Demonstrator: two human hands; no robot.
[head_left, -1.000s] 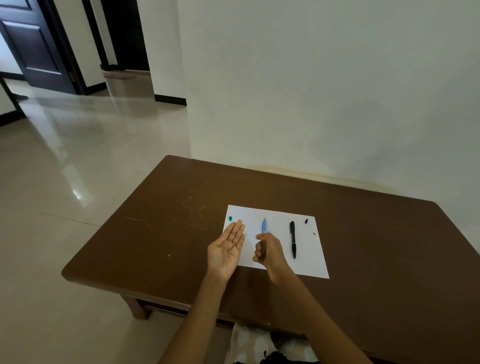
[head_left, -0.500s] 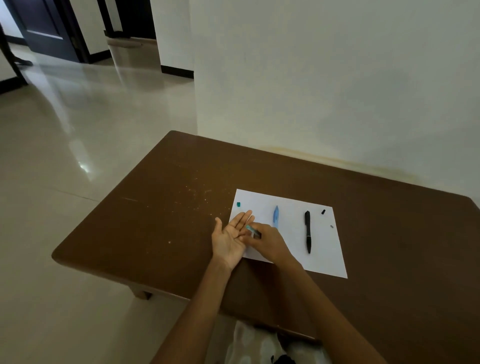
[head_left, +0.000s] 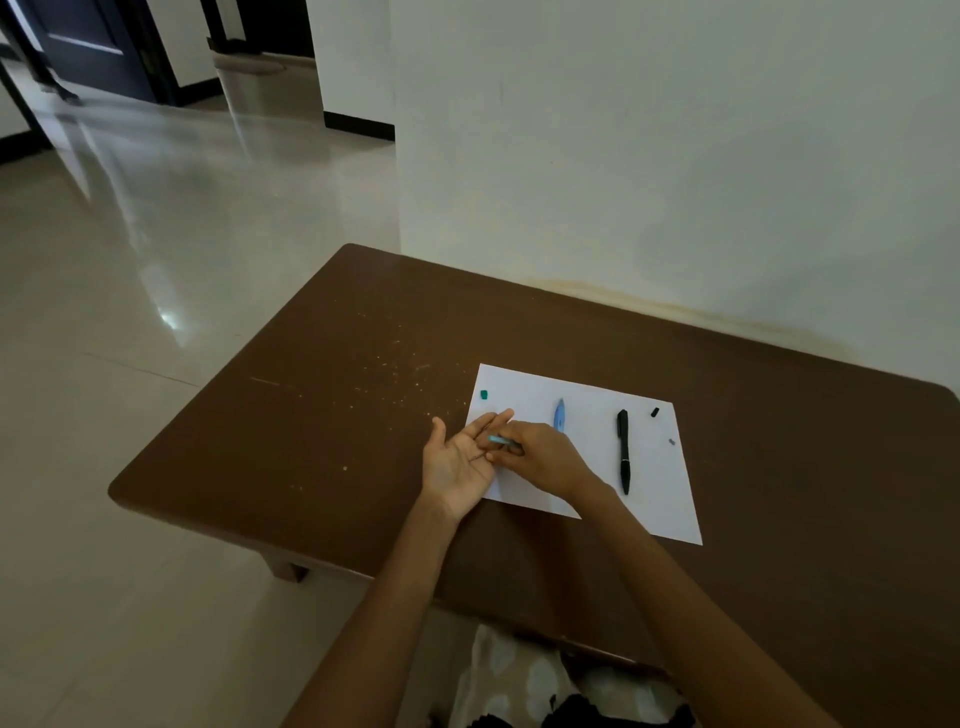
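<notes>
Hands meet at the left edge of the paper sheet: the left hand lies flat, palm up, and the right hand pinches a pale-blue pen piece over it. If the palm tilts, a small part could roll onto the tabletop and be lost.

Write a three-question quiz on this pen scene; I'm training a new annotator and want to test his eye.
1. True or false: the black pen lies on the sheet of paper.
2. What does the right hand pinch? A) a light-blue pen piece B) a coin C) scissors
3. Fill in: the left hand lies open, palm ____.

Key: 1 true; 2 A; 3 up.
</notes>
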